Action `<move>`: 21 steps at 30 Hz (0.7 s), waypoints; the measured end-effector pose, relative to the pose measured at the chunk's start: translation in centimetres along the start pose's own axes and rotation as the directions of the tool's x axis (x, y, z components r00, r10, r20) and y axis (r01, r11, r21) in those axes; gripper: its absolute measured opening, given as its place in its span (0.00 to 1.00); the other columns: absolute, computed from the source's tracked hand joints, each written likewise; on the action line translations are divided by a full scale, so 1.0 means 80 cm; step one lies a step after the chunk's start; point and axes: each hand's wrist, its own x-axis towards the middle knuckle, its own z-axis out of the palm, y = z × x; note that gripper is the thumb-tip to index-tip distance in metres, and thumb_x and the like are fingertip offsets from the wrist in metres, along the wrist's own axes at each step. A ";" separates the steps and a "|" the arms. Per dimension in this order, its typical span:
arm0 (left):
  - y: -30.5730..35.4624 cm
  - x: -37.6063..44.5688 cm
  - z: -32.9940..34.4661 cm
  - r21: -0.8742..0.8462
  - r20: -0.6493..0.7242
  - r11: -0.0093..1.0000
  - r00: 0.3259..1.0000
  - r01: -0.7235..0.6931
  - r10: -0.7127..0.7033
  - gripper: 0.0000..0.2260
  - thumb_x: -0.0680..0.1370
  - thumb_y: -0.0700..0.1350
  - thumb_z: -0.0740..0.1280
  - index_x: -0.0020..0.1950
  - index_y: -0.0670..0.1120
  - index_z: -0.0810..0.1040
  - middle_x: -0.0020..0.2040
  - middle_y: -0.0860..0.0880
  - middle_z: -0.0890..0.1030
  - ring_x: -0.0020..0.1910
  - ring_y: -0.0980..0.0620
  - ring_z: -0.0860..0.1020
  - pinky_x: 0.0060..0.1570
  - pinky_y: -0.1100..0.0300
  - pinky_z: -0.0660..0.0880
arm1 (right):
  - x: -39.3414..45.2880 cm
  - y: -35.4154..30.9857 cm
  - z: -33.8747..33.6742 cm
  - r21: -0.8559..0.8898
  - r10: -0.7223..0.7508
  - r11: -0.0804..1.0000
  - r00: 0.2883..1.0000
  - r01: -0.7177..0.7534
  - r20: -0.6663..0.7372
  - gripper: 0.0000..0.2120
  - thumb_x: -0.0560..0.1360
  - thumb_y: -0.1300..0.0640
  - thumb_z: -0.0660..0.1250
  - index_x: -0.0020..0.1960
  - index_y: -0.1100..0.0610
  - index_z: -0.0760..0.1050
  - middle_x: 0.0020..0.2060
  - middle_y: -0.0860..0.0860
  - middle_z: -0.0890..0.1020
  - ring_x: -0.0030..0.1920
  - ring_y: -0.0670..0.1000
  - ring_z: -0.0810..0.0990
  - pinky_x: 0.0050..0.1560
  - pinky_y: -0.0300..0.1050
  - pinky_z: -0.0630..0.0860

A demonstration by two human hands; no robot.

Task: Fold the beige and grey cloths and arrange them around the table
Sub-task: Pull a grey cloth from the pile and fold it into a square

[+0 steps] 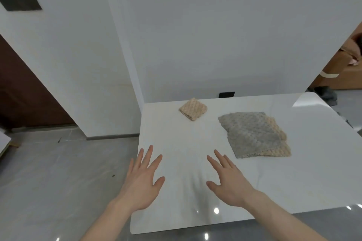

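A small folded beige cloth [193,109] lies near the far left corner of the white table [305,182]. To its right a grey cloth [250,134] lies spread flat on top of another beige cloth [283,144], whose edges show along the right and bottom. My left hand [142,180] hovers over the table's left edge with fingers straight and spread, holding nothing. My right hand [228,179] is stretched out over the table's near middle, fingers spread, also holding nothing. Both hands are apart from the cloths.
A white wall stands right behind the table, with a dark socket [226,94] at the table's back edge. Grey tiled floor [58,172] lies to the left. Brown furniture [344,70] and a dark object on the floor show at the far right.
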 end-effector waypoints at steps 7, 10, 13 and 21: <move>0.023 0.014 0.011 -0.001 0.040 0.999 0.998 -0.050 0.050 0.30 0.84 0.59 0.55 0.83 0.58 0.45 0.79 0.55 0.28 0.78 0.51 0.27 0.78 0.48 0.33 | -0.013 0.020 -0.003 -0.003 0.025 1.000 0.999 -0.025 -0.036 0.37 0.79 0.40 0.60 0.81 0.42 0.44 0.80 0.44 0.39 0.81 0.51 0.41 0.80 0.51 0.49; 0.039 0.022 0.010 -0.001 0.031 0.997 0.997 -0.074 0.075 0.30 0.84 0.57 0.55 0.83 0.58 0.45 0.80 0.55 0.29 0.77 0.52 0.27 0.77 0.50 0.32 | -0.015 0.033 -0.013 -0.010 0.031 0.999 0.999 -0.031 -0.042 0.37 0.79 0.40 0.60 0.81 0.43 0.45 0.80 0.43 0.39 0.81 0.51 0.41 0.80 0.51 0.50; 0.058 0.031 0.011 -0.007 0.016 0.998 0.998 -0.066 0.066 0.29 0.84 0.56 0.55 0.83 0.57 0.46 0.80 0.54 0.29 0.78 0.51 0.28 0.77 0.49 0.33 | -0.013 0.052 -0.026 -0.003 0.020 1.000 0.998 -0.021 -0.054 0.36 0.80 0.40 0.60 0.81 0.43 0.45 0.81 0.43 0.39 0.81 0.51 0.42 0.80 0.50 0.51; 0.136 0.052 0.042 -0.024 -0.002 0.999 0.999 0.034 -0.034 0.29 0.85 0.56 0.55 0.83 0.57 0.46 0.80 0.55 0.29 0.79 0.51 0.28 0.78 0.48 0.34 | 0.004 0.136 -0.050 0.014 -0.073 0.997 0.997 0.073 -0.021 0.36 0.79 0.40 0.60 0.81 0.42 0.46 0.81 0.43 0.41 0.81 0.50 0.43 0.79 0.50 0.51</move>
